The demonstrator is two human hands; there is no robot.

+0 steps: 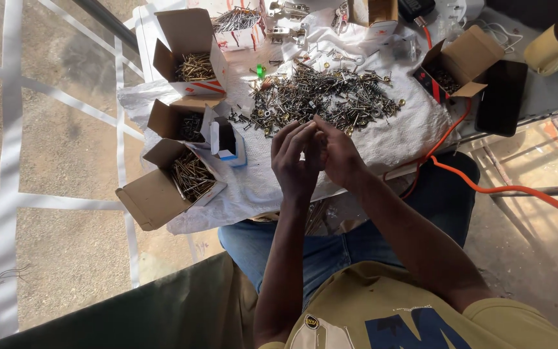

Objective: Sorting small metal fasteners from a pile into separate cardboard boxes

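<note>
Two hands meet | left hand (295, 160) grip loosely curled | right hand (338, 155) grip unclear | above screw pile (321, 97)

Left column: three open brown cardboard boxes (192, 55) of screws
Centre-left: small blue-white box (228, 143)
Upper right: open brown box (463, 61)

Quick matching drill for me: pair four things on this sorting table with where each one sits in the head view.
Things:
1. Mixed pile of metal screws and fittings
2. Orange power cable
3. Open cardboard box of long brass screws
4. Small green plastic piece

Places:
A. Near left corner of the white cloth
B. Trailing off the table's right side
C. Just beyond both hands, mid-cloth
D. Beside the pile's far left edge

Pairs: 1-C, 2-B, 3-A, 4-D
</note>
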